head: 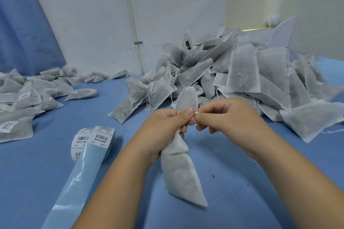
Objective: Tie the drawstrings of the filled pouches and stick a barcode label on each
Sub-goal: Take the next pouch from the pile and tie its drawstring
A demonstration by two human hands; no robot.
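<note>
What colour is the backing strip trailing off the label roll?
Light blue, glossy backing strip; head view.

One head-worn, wide-angle view looks forward and down across the blue table [242,163] from its near edge. Both forearms enter from the near side. The left hand [167,122], gripping a pouch [178,169], and the right hand [229,117], pinching its drawstring [195,115], sit close under the lens at centre. The label roll [83,141] lies near left, the labelled pouches [28,96] far left, the big heap of pouches [242,69] far right, and the white wall [89,15] beyond. Its pipe [132,20] leans, likely from lens distortion; the far right corner is blurred.
</note>
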